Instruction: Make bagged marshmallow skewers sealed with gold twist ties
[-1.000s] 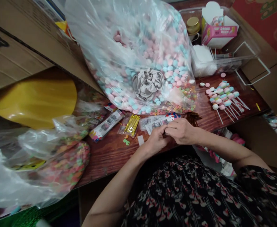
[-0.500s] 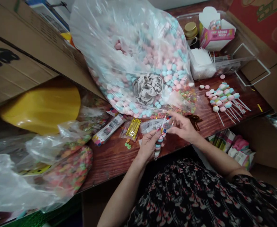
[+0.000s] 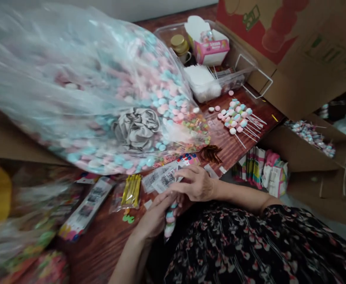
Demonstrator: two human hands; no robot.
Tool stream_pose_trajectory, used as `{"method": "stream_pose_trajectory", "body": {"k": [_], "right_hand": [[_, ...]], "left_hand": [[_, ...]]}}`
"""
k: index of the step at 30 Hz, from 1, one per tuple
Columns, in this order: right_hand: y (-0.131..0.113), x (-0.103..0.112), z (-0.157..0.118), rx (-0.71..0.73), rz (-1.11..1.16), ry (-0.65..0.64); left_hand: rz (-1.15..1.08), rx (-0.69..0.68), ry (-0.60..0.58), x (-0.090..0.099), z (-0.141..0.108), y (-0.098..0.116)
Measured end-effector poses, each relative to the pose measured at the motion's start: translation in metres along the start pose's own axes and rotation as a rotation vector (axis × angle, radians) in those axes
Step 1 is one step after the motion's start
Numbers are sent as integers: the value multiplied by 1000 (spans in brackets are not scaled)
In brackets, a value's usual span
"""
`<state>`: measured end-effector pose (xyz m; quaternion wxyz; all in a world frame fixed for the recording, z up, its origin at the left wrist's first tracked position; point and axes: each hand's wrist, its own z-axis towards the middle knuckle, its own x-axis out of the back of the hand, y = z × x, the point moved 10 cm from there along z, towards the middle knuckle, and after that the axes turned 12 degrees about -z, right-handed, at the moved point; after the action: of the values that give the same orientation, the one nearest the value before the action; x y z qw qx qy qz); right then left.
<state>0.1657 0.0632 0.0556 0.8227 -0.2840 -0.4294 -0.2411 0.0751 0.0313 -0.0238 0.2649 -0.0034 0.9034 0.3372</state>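
My left hand (image 3: 159, 208) is closed around a candy skewer (image 3: 170, 221) of pink, blue and white marshmallow-like pieces in a clear wrapper. The skewer points down toward my lap. My right hand (image 3: 197, 183) has its fingers closed at the skewer's upper end, against the left fingers; the stick and the wrapper's neck are mostly hidden there. Beyond the hands lie printed clear wrappers (image 3: 165, 176). To their left is a packet of gold twist ties (image 3: 131, 191), with green gummy rings (image 3: 128, 218) in front of it.
A huge clear bag of pastel candies (image 3: 108, 79) covers the back left, a grey scrunchie (image 3: 139, 127) on it. Bare candy skewers (image 3: 236, 116) are piled at right. Behind them stands a clear plastic basket (image 3: 238, 77). Cardboard boxes (image 3: 303, 148) stand beyond the table's right edge.
The view has swung right, so things appear further left. My right hand has come down onto the skewer's top, its fingers closing beside the left hand; earlier they were more spread.
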Motion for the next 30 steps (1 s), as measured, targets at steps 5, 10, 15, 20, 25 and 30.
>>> {"method": "stream_pose_trajectory", "body": {"k": [5,10,15,20,25,30], "right_hand": [[-21,12,-17,362,-72,-122],[-27,11,-22,412,-21,-195],[-1,-12,-28,-36,3,-334],[35,5,-33,-288,193,-291],[99,44,-19,-403,-279,-161],[107,12,-2,-118,-473,-371]], "left_hand": [[-67,137,-170,-15,-4,-18],[325,248,-316,-30,-7,-29],[1129,-485,-26,-39,-6,31],[1337,-883,172,-42,-21,44],[722,-589,291,5,14,51],[194,-250,366,29,48,42]]}}
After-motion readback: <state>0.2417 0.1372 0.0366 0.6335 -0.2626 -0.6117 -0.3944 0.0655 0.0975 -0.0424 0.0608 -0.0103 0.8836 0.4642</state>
